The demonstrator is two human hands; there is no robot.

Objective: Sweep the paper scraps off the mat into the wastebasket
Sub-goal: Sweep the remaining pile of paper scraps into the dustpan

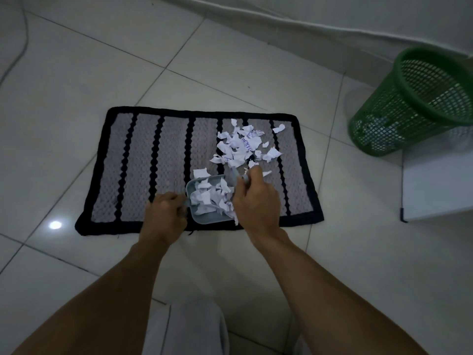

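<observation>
Brimming dustpan (204, 219) of paper scraps (210, 197)

Two bare forearms are seen entering from the bottom edge, uncovered to the frame's limit; no sleeves are worn within view. No watch, ring or band is seen on the left hand (163, 216) or the right hand (257, 204). Knuckles and finger backs are shown; the nails cannot be made out. At bottom centre, a knee (186, 326) is covered by pale grey trousers, the soft cloth marked with faint lengthwise creases and a seam line along its left side.
</observation>
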